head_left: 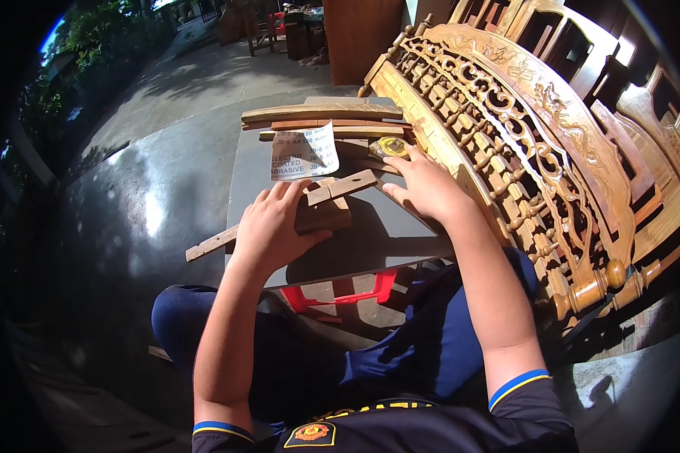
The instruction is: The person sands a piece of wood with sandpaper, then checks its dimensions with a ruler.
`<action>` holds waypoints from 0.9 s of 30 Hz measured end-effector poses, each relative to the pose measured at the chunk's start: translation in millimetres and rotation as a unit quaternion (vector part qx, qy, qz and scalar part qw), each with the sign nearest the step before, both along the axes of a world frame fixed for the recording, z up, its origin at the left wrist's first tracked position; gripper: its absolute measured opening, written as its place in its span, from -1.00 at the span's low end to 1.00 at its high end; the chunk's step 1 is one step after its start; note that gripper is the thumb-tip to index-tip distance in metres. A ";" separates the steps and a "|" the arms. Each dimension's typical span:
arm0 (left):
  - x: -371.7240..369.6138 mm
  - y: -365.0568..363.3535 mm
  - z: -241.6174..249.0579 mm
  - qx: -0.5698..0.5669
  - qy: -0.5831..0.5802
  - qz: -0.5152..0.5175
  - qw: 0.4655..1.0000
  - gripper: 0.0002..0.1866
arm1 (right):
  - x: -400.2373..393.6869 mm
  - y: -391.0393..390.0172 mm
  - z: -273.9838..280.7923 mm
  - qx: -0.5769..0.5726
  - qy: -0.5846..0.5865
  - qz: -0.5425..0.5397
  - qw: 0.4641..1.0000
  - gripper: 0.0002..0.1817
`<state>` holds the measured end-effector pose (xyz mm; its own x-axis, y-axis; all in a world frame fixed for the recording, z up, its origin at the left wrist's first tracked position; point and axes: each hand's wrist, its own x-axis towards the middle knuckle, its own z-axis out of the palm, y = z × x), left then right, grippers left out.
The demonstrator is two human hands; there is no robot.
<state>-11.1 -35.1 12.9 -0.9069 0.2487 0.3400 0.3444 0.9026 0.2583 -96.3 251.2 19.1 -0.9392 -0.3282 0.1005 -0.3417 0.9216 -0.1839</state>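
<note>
My left hand point(270, 230) is wrapped round a brown wooden block point(325, 217) on the grey board point(385, 226). A slim wooden piece point(351, 185) with a small hole lies across the block, and a long wooden strip point(211, 244) sticks out to the left under my hand. My right hand point(425, 183) is spread, its fingers apart, beside a yellow roll or tape point(391, 146); whether the fingertips touch it I cannot tell. A sheet of sandpaper point(304, 151) with printed backing lies beyond my left hand.
Wooden strips point(323, 113) lie along the board's far side. A red plastic stool point(342, 300) shows beneath the board. Carved, varnished wooden furniture parts point(521, 128) lean along the right. A brown panel point(361, 41) stands at the back, with furniture point(298, 34) behind.
</note>
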 end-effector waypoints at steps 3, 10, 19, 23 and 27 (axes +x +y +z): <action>-0.3 0.1 -0.7 0.001 0.006 -0.001 1.000 -0.11 | 6.3 -6.6 3.8 0.026 -0.007 0.018 0.999 -0.51; 0.7 0.6 2.0 -0.005 -0.013 0.010 1.000 -0.14 | 11.9 -4.9 9.7 -0.027 -0.016 0.077 0.997 -0.60; -1.0 -0.1 -4.9 0.010 0.002 0.013 1.000 0.01 | -29.8 44.6 27.4 -0.103 0.054 -0.013 0.993 -0.54; -0.7 0.1 -3.6 0.002 -0.003 0.013 1.000 0.01 | -36.2 31.8 12.7 -0.067 0.010 -0.036 0.997 -0.60; -0.6 1.0 -0.7 -0.005 -0.010 0.016 1.000 -0.03 | -35.3 19.0 12.4 -0.040 -0.011 -0.026 0.999 -0.70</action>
